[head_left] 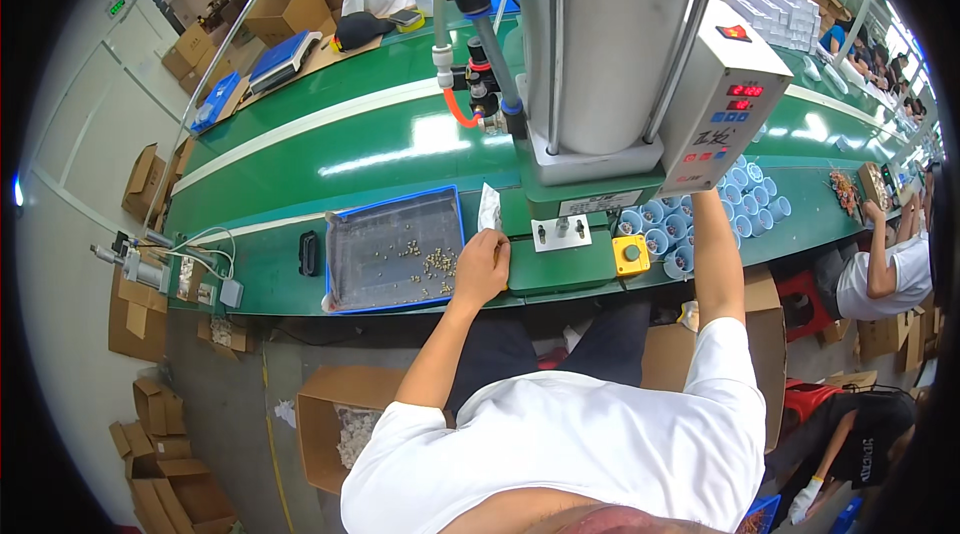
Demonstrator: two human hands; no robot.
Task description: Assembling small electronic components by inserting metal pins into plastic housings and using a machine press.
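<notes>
My left hand (pixel 484 268) is closed at the right edge of a blue-rimmed tray (pixel 372 306), its fingers around a small white packet (pixel 489 208) that stands up above them. Small brass-coloured metal pieces (pixel 438 262) lie scattered in the tray's dark bottom. My right forearm (pixel 716 259) reaches forward past the press. The right hand itself is hidden behind the press's white control box (pixel 722 99), close to many light-blue cups (pixel 672 226) with small contents. Between my arms stands the press (pixel 592 64), with a metal fixture plate (pixel 561 234) at its front.
A yellow button box (pixel 631 256) sits on the bench edge beside the cups. A black object (pixel 309 253) lies left of the tray. An open cardboard box (pixel 340 424) is on the floor at my left. Co-workers sit at the right and across the green bench (pixel 290 184).
</notes>
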